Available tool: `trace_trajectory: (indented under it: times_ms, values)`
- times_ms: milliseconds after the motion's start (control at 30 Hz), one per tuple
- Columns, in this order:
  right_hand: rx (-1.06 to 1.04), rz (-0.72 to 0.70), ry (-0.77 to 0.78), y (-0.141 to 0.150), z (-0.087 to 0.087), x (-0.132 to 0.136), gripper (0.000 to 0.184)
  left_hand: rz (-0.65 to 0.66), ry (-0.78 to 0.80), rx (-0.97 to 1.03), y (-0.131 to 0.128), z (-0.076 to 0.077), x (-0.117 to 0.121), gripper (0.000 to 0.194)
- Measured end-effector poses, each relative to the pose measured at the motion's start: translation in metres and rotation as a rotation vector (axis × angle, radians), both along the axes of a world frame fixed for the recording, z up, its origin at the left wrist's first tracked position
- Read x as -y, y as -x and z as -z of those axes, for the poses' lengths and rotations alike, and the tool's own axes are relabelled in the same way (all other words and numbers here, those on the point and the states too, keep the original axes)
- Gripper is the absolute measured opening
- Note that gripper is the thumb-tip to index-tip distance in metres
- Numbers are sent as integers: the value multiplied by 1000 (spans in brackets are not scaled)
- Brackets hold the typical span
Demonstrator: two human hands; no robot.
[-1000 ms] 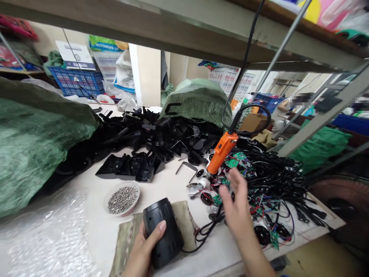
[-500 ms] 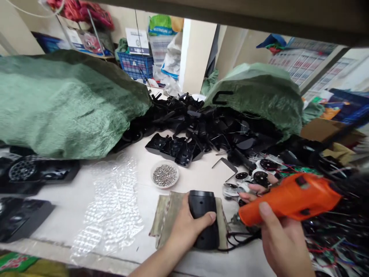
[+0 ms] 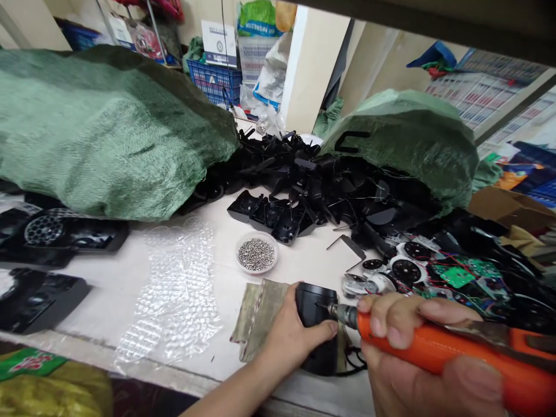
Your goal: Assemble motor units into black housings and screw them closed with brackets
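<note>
My left hand (image 3: 290, 337) is closed around a black plastic housing (image 3: 316, 315) that rests on a folded khaki cloth (image 3: 259, 313) near the table's front edge. My right hand (image 3: 417, 359) grips an orange electric screwdriver (image 3: 460, 353). The metal bit of the screwdriver touches the top of the housing, just right of my left thumb. A small bowl of silver screws (image 3: 256, 254) stands on the table just behind the cloth.
Two green woven sacks (image 3: 99, 127) (image 3: 403, 139) flank a heap of black plastic parts (image 3: 304, 191). Round speakers, green circuit boards (image 3: 456, 275) and tangled wires lie at the right. Bubble wrap (image 3: 174, 289) and black panels (image 3: 52, 237) lie at the left.
My right hand has brought the orange screwdriver down and left, so its bit now meets the black housing. The view has shifted slightly; my left hand keeps its hold.
</note>
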State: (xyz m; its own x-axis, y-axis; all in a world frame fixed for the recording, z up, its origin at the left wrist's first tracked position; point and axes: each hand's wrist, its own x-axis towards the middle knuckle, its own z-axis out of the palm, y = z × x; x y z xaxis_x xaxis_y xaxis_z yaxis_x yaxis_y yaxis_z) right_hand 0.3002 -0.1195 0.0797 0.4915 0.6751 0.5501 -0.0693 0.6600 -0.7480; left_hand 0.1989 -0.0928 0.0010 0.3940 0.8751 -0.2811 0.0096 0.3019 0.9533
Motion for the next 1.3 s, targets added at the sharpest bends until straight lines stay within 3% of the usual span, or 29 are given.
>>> trace_trajectory:
  times_ms: [233,500,700,833,1100,1300]
  values:
    - [13,-27,13,-2,10,-17,25,27,-8,-14,2,-2,-3,61]
    - [-13,-116,1,0,22,-36,19,39,91,-60,3,-4,-14,56]
    - [8,23,7,-17,10,-17,26,45,113,-5,6,-2,-16,62]
    - [42,151,-21,-33,13,-5,26,58,84,-30,7,-3,-16,61]
    - [-60,183,0,-34,23,-22,31,40,104,-15,3,1,-17,62]
    - [-22,156,55,-49,27,-10,24,64,78,-160,0,-8,-12,77]
